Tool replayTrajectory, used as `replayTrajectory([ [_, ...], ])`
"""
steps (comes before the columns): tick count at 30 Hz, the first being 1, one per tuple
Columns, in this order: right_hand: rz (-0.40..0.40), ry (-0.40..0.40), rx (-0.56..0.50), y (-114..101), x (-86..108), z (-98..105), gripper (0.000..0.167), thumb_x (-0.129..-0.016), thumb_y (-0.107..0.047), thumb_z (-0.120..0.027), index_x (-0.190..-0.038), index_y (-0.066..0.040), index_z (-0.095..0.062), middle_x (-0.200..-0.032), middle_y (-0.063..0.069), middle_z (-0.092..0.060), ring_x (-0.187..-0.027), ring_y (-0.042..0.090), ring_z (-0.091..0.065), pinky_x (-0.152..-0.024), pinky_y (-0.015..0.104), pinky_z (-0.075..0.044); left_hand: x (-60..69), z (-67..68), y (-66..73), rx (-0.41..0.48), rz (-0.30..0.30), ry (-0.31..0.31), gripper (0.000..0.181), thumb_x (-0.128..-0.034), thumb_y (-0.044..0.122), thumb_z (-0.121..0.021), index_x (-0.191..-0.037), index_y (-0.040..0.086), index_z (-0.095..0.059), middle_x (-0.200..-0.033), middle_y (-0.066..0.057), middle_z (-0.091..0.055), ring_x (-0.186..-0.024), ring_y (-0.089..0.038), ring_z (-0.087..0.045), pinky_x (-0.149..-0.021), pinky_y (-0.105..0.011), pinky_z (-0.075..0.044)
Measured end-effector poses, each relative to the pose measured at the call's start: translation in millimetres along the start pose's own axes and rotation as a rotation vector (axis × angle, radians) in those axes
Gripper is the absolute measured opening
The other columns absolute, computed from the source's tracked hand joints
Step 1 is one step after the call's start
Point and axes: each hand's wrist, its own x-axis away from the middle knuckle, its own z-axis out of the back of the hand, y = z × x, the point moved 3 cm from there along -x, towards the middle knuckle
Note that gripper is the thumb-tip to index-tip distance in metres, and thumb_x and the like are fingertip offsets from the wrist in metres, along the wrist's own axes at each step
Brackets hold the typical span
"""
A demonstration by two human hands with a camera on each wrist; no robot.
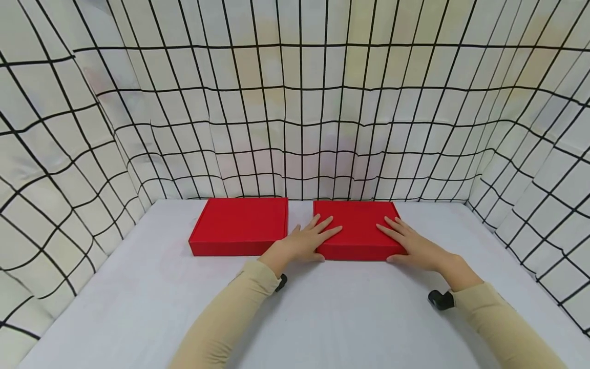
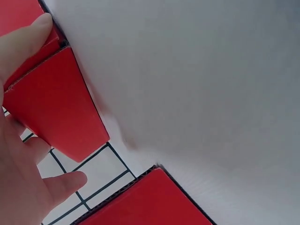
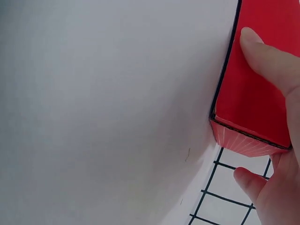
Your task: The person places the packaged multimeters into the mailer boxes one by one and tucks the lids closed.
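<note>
Two closed red cardboard boxes stand on the white table in the head view. My left hand (image 1: 301, 243) rests on the left side of the right-hand box (image 1: 355, 225), its straight fingers spread over the lid. At that box's right side, my right hand (image 1: 412, 248) lies the same way, fingers splayed over the top edge. Up close, the left thumb (image 2: 28, 42) touches the box's front near a corner. The right thumb (image 3: 262, 54) lies along the front face. Just left of my left wrist is the other red box (image 1: 241, 223), untouched.
A white cloth covers the table (image 1: 336, 318). White walls with a black grid net (image 1: 299, 123) stand behind and on both sides. Each wrist carries a small black device (image 1: 441, 300). A narrow gap separates the two boxes.
</note>
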Motion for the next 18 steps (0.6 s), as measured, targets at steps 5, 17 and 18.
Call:
replayTrajectory([
  [5,0.023,0.009,-0.004,-2.8,-2.4,-2.6,0.083,-0.094,-0.023,-0.075,-0.162,-0.012,-0.028,-0.167,0.02,-0.015,-0.15,0.05,-0.009,-0.104,0.066,-0.043,-0.1,-1.8,0.8,-0.023,0.003,0.004,0.089,-0.0957,0.029,-0.073,-0.166,0.03,-0.019,-0.172,-0.002,-0.006,-0.157,-0.034,-0.003,-0.118,-0.063,-0.022],
  [17,0.048,0.017,0.016,-4.9,-5.5,-2.7,0.08,-0.096,-0.018,-0.073,-0.161,-0.007,-0.028,-0.165,0.023,-0.016,-0.149,0.052,-0.009,-0.107,0.065,-0.04,-0.3,1.4,3.0,-0.028,0.004,0.018,0.088,-0.095,0.025,-0.074,-0.165,0.026,-0.021,-0.172,-0.005,-0.009,-0.156,-0.037,-0.005,-0.119,-0.062,-0.021],
  [18,0.046,0.015,0.018,-5.0,-5.6,-2.6,0.08,-0.096,-0.018,-0.073,-0.161,-0.007,-0.028,-0.165,0.023,-0.016,-0.149,0.052,-0.009,-0.107,0.064,-0.041,-0.4,1.5,3.3,-0.028,0.004,0.017,0.088,-0.0952,0.025,-0.074,-0.166,0.026,-0.021,-0.172,-0.005,-0.009,-0.156,-0.037,-0.005,-0.119,-0.062,-0.021],
])
